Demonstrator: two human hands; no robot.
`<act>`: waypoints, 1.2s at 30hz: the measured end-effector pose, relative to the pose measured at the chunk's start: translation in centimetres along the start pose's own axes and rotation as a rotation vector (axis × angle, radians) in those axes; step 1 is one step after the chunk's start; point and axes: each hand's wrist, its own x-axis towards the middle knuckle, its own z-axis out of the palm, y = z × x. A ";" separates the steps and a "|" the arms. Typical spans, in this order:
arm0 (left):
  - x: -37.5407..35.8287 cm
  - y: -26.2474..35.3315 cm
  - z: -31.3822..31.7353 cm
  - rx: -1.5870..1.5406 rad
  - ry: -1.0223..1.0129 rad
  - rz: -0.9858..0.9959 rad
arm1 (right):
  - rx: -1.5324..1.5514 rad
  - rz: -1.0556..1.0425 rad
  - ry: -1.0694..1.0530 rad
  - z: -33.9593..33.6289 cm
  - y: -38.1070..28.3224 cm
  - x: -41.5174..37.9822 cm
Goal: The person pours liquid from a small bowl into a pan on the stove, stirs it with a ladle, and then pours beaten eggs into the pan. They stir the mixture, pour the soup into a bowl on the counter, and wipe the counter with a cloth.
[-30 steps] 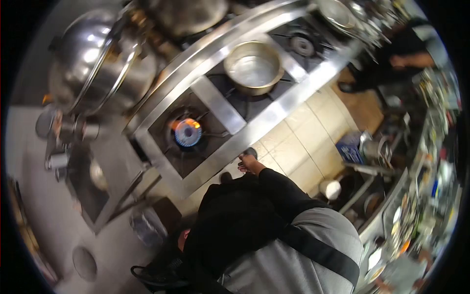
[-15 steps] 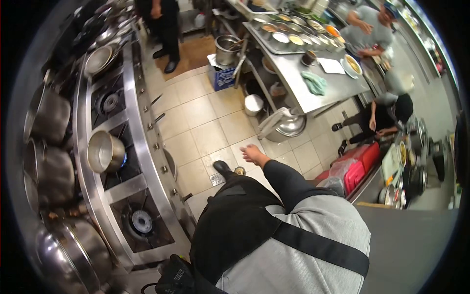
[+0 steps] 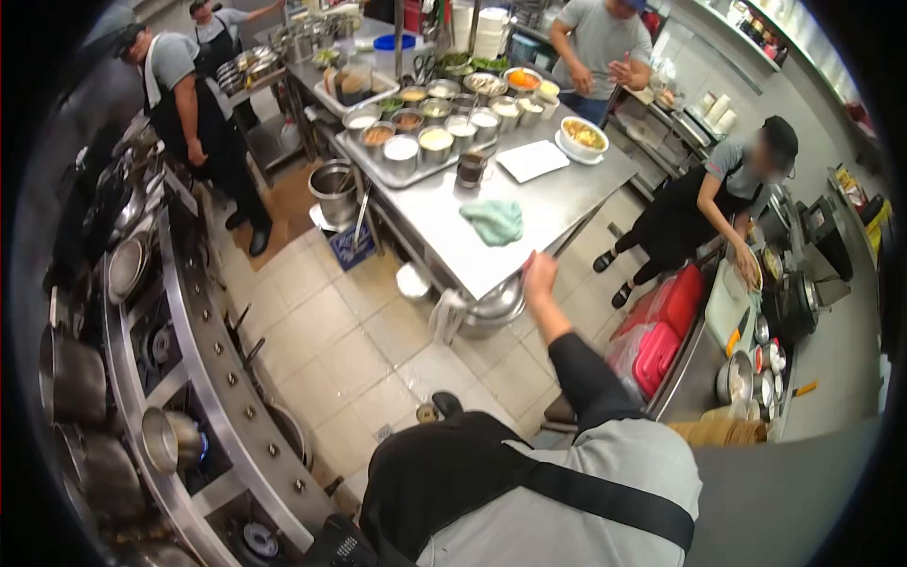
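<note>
Right hand [image 3: 539, 274]: raised on a black sleeve, fingers loosely spread, holding nothing, in the air just off the near corner of the steel counter [image 3: 529, 213]. Left hand: not in view.

Nearest item: green cloth [image 3: 493, 220], crumpled on the counter top at 11 o'clock from the hand, near but apart.

Counter top, further at 11 to 12 o'clock: white board [image 3: 532, 160]; dark cup [image 3: 470, 168]; bowl of food [image 3: 583, 136] by the far edge; tray of filled steel pots [image 3: 430, 128] covering the far left part.

Counter edges: the near corner and the edge beside the hand lie bare. Below the corner, a large steel bowl [image 3: 491, 307] sits on a lower shelf.

Floor: tiled aisle [image 3: 326, 331] open at 8 to 9 o'clock, between the counter and the stove range [image 3: 203, 378]. A stock pot [image 3: 334, 192] on a blue crate [image 3: 351, 243] stands at the aisle's far end.

At 3 o'clock: red bin [image 3: 666, 326], and a person in a dark apron [image 3: 704, 203] bending over a side worktop.

Far side: one person [image 3: 595, 42] behind the counter; two more by the stove range at 10 o'clock.
</note>
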 end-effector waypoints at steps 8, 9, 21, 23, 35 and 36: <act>-0.5 17.6 6.6 0.300 0.266 0.357 | 0.124 1.179 -0.655 7.6 16.8 -10.4; -0.4 19.3 7.1 0.297 0.277 0.365 | 0.277 1.197 -0.537 9.8 17.5 -10.3; 7.9 13.8 -0.2 0.325 -0.407 0.184 | -0.127 0.443 -0.744 5.7 14.5 -12.3; 8.4 11.6 -0.5 0.367 -0.263 0.066 | -0.285 0.469 -0.972 2.7 18.0 -11.8; 12.1 10.6 -1.4 0.320 -0.194 0.063 | -1.075 0.295 -1.003 -4.0 19.7 -18.8; 12.2 10.5 -1.6 0.312 -0.202 0.067 | -1.058 0.279 -0.978 -3.6 20.6 -19.2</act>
